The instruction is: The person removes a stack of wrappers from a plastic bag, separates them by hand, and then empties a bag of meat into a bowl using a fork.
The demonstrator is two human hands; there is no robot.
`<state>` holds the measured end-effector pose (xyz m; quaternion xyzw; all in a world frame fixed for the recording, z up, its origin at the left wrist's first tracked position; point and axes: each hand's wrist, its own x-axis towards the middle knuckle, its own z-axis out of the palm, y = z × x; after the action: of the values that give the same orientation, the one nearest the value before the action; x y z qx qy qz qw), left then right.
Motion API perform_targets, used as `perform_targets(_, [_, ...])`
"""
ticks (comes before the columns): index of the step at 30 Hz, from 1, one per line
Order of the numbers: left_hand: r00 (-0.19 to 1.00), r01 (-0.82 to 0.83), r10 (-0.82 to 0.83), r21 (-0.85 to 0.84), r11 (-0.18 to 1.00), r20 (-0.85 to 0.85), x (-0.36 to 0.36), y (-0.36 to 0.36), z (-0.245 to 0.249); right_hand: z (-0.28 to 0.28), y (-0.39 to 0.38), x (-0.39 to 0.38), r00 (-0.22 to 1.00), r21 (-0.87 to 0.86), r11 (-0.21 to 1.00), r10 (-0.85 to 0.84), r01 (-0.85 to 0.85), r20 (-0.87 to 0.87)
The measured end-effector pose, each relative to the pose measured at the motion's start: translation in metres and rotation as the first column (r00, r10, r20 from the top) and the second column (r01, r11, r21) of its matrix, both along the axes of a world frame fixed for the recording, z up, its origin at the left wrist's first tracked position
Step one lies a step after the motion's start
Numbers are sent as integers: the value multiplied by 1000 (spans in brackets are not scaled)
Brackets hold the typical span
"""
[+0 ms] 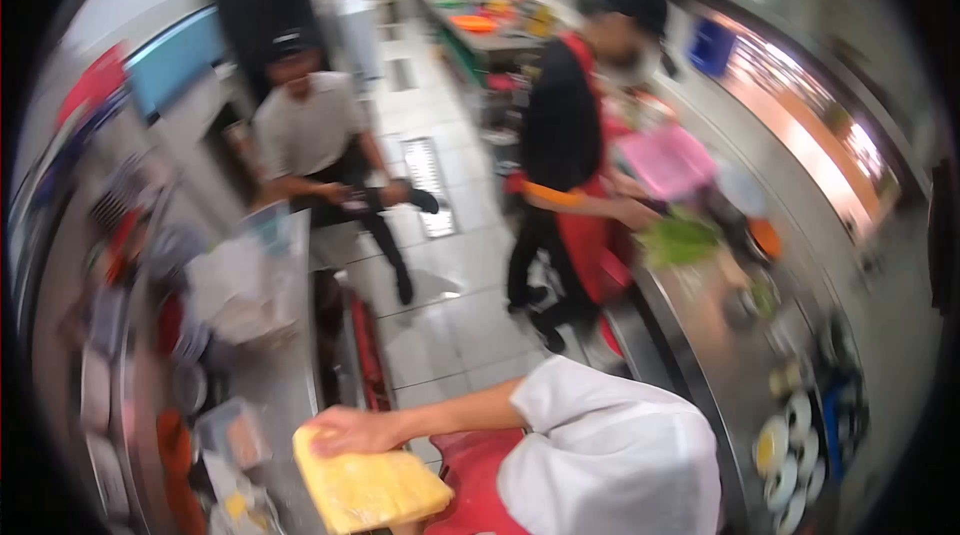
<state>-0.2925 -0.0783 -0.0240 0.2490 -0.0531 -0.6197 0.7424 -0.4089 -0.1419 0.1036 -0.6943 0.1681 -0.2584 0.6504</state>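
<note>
My right hand (338,433) reaches across from the right, below a white sleeve and in front of a red apron. Its fingers are closed on the upper left corner of a yellow slab (370,485), thick and flat with a shiny surface like plastic wrap. What the slab is made of, I cannot make out. A sliver of skin under its lower edge may be my left hand (406,529); the fingers there are hidden. Left of the slab, a clear plastic container (235,435) with pale orange contents stands on the metal counter (285,400).
A co-worker in a red apron (585,155) stands at the right counter by green leaves (680,240) and a pink basket (668,163). Another person in a white shirt (310,125) is at the left. Between the counters runs a tiled floor (440,310). Small white bowls (785,465) sit lower right.
</note>
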Motion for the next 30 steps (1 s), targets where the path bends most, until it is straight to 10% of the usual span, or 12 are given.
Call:
perform_targets(1, [999,35,-35,14,999,16,-3,-2,0,-7,6,1,979,48,996,-69,80,-191])
perform_targets(4, [990,134,-135,46,990,37,-11,-9,-2,-44,3,-7,820,-816,578,-479,26,-313])
perform_targets(8, [960,278,-279,68,958,5,-29,-20,-10,-4,4,-46,909,-443,872,-339,208,-243])
perform_targets(10, [933,361,-359,71,930,-37,-40,-29,-16,3,13,-59,951,-222,925,-304,308,52])
perform_targets(13, [894,443,-437,46,895,-100,-57,-39,-23,-26,10,-57,950,108,945,-311,309,-2])
perform_targets(14, [881,465,-458,36,884,-118,-63,-39,-24,-96,14,-20,443,-330,466,-884,821,-147])
perform_targets(15, [867,485,-478,22,874,-136,-68,-39,-24,-159,18,12,-300,-692,-260,-952,674,66])
perform_targets(17, [839,523,-516,-6,853,-175,-82,-35,-26,-101,0,-62,466,-923,356,-848,150,-251])
perform_targets(19, [827,531,-527,-34,847,-196,-83,-34,-27,-97,-19,-80,685,-810,541,-679,227,-262])
perform_targets(29, [711,699,-702,140,701,-31,-7,-7,-43,-68,-25,-119,918,-235,942,-297,238,-263])
perform_targets(30, [648,667,-717,263,697,255,7,5,-48,-77,-25,-117,935,-172,960,-257,219,-244])
